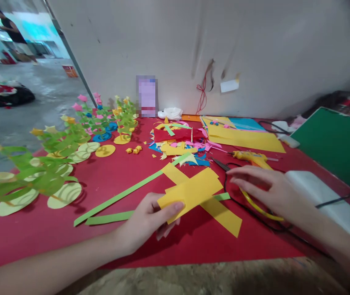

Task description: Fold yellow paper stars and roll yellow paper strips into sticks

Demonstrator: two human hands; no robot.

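Note:
My left hand (155, 221) grips yellow paper pieces (195, 190), thumb on top and fingers underneath. Below them a longer yellow paper strip (224, 217) lies slantwise on the red table covering. Green paper strips (132, 188) run beside and under the held paper. Over a pair of scissors with yellow handles (262, 211) hovers my right hand (259, 184), its fingers stretched out. The scissors' dark blades (220, 164) point away to the left; whether the fingertips touch them I cannot tell.
Paper plants (61, 143) with star tops line the left side. Colourful paper scraps (181, 143) lie ahead. A yellow glue gun (251, 157), yellow sheets (245, 137), a white power strip (325, 205) and a green board (337, 151) are right. A black cable runs near the scissors.

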